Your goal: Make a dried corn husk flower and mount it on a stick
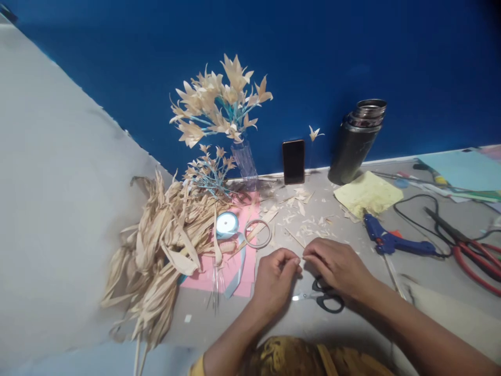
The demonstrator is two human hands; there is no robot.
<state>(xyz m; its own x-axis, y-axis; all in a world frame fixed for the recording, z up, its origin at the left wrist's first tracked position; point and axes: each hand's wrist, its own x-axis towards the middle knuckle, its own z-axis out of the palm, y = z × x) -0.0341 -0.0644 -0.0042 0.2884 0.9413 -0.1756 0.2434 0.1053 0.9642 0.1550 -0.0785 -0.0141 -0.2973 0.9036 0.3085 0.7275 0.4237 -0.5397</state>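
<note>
My left hand and my right hand are close together above the grey tabletop, thumbs and fingertips pinched. Whatever sits between the fingertips is too small to make out. A thin pale strip shows just beyond the right fingers; I cannot tell whether they hold it. Small black-handled scissors lie beneath the right hand, partly covered by it. Left of my hands are a roll of light blue ribbon, a ring and several thin wires on pink paper.
Dried corn husks heap at the left. Husk flowers stand in a clear vase by the blue wall. A phone and dark flask are at the back. A blue glue gun and red-handled shears lie right.
</note>
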